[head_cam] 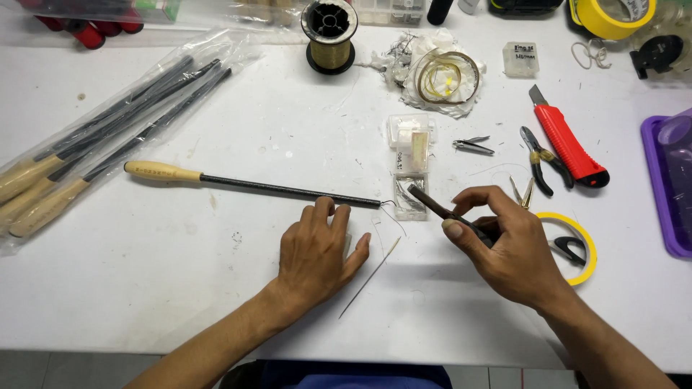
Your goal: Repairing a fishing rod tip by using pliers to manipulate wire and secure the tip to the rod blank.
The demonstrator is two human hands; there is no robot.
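Note:
My left hand lies palm down on the white table, fingers together, fingertips touching a long black rod with a pale wooden handle. A thin wire loop sticks out of the rod's right end. My right hand grips a dark pair of pliers whose jaws point up-left toward the rod's tip. A thin needle-like wire lies on the table between the two hands.
A plastic bag of several similar rods lies at the left. A spool of gold wire, coiled wire on tissue, small clear packets, a red utility knife, small pliers, yellow tape rolls and a purple tray surround the hands.

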